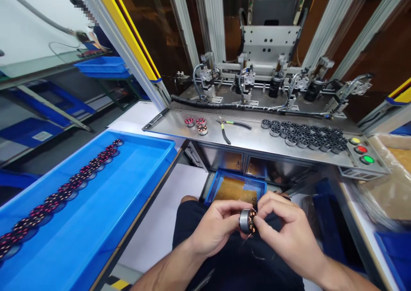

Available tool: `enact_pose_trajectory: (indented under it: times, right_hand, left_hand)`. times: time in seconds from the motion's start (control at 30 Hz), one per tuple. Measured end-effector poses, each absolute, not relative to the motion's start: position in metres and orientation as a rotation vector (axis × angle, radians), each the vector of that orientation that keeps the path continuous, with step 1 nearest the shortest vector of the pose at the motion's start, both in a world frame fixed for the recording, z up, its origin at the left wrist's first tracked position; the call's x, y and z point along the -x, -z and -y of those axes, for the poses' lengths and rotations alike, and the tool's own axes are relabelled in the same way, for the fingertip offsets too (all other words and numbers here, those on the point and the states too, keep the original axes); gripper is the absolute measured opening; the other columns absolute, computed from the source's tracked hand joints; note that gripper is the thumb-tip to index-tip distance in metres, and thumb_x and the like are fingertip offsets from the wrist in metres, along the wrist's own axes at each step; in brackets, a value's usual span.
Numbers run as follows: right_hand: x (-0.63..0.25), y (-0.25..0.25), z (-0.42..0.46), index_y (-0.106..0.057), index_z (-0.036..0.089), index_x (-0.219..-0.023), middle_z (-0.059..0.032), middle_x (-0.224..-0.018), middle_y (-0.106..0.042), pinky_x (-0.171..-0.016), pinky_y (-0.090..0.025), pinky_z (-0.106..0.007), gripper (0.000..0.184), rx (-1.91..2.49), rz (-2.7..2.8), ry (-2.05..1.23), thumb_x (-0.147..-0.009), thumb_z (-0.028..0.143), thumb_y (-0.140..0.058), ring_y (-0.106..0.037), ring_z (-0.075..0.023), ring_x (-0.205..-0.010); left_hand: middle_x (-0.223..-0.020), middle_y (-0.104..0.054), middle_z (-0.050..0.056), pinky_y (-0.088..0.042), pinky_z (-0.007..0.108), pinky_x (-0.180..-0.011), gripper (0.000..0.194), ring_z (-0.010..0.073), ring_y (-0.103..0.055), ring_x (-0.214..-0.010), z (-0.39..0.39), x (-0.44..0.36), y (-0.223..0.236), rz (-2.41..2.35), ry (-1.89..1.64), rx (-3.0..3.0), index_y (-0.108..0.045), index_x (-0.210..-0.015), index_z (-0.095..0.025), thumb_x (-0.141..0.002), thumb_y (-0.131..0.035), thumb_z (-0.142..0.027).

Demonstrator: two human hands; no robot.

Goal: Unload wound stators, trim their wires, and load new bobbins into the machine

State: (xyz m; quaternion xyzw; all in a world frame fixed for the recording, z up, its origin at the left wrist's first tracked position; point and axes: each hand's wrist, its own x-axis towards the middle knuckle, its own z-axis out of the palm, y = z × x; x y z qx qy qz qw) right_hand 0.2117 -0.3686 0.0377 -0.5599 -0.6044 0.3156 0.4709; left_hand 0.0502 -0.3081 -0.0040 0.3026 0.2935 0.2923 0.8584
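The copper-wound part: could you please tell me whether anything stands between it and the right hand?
Nothing visible does: the right hand touches the copper-wound part at its windings, while the left hand holds its metal rim.

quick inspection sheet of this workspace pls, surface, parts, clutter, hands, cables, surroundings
Surface: steel bench top, bare patches visible; blue tray to its left.
Parts: long row of wound parts in the tray; three coil parts on the bench; dark ring parts grouped toward its right end.
Clutter: pliers lying with handles spread, between the bench's two groups.
Hands: left hand holds a metal-ringed part; right hand has its fingertips at the copper windings.
Cables: black cable bundle along the back of the bench top.
Surroundings: yellow, red and green buttons at right; another person, partly seen, upper left.
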Motion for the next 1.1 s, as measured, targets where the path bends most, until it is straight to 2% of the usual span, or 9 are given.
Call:
enact_pose_trajectory:
  times: [0.23, 0.43, 0.6, 0.83, 0.93, 1.1]
  right_hand:
    - [-0.211, -0.036, 0.369, -0.057, 0.018, -0.062, 0.0029, -0.067, -0.058, -0.063, -0.041, -0.022, 0.022, 1.392, 1.465, -0.79, -0.083, 0.015, -0.063, -0.056, -0.009, -0.065]
    - [-0.21, -0.035, 0.37, -0.058, 0.018, -0.063, 0.0023, -0.069, -0.059, -0.064, -0.042, -0.023, 0.02, 1.386, 1.447, -0.824, -0.082, 0.013, -0.062, -0.056, -0.0097, -0.066]
    - [-0.211, -0.034, 0.37, -0.058, 0.018, -0.065, 0.0022, -0.071, -0.059, -0.066, -0.042, -0.024, 0.02, 1.389, 1.443, -0.812, -0.084, 0.015, -0.063, -0.057, -0.0101, -0.068]
    - [-0.217, -0.036, 0.373, -0.055, 0.019, -0.066, 0.0029, -0.071, -0.057, -0.066, -0.041, -0.023, 0.021, 1.37, 1.451, -0.748, -0.086, 0.017, -0.062, -0.054, -0.0095, -0.067]
    - [-0.219, -0.036, 0.373, -0.055, 0.019, -0.066, 0.003, -0.071, -0.057, -0.066, -0.042, -0.023, 0.021, 1.364, 1.452, -0.733, -0.086, 0.015, -0.063, -0.054, -0.0097, -0.068]
    - [-0.223, -0.034, 0.371, -0.057, 0.019, -0.066, 0.0017, -0.071, -0.058, -0.065, -0.043, -0.025, 0.022, 1.339, 1.461, -0.734, -0.087, 0.017, -0.063, -0.056, -0.0115, -0.068]
  left_hand:
    - [-0.069, -0.072, 0.007, -0.051, 0.018, -0.047, 0.023, 0.011, -0.064, -0.054, 0.307, -0.051, 0.01, -0.638, -0.592, -0.601, -0.08, -0.081, -0.01, -0.068, -0.087, -0.027]
    - [-0.071, -0.075, 0.006, -0.05, 0.017, -0.046, 0.026, 0.0108, -0.065, -0.054, 0.307, -0.052, 0.014, -0.678, -0.601, -0.538, -0.08, -0.078, -0.012, -0.062, -0.091, -0.028]
    - [-0.072, -0.077, 0.007, -0.055, 0.018, -0.053, 0.028, 0.0123, -0.068, -0.059, 0.309, -0.049, 0.016, -0.743, -0.62, -0.538, -0.08, -0.077, -0.012, -0.059, -0.092, -0.028]
    - [-0.079, -0.079, 0.008, -0.057, 0.022, -0.056, 0.02, 0.0132, -0.069, -0.06, 0.308, -0.048, 0.017, -0.663, -0.658, -0.562, -0.08, -0.079, -0.014, -0.066, -0.088, -0.027]
    - [-0.089, -0.079, 0.01, -0.059, 0.024, -0.065, 0.018, 0.0154, -0.071, -0.068, 0.307, -0.045, 0.015, -0.564, -0.638, -0.577, -0.079, -0.086, -0.013, -0.071, -0.083, -0.023]
    - [-0.111, -0.074, 0.01, -0.058, 0.031, -0.078, 0.042, 0.0205, -0.071, -0.086, 0.303, -0.039, 0.012, -0.343, -0.625, -0.695, -0.075, -0.106, -0.017, -0.065, -0.081, -0.014]
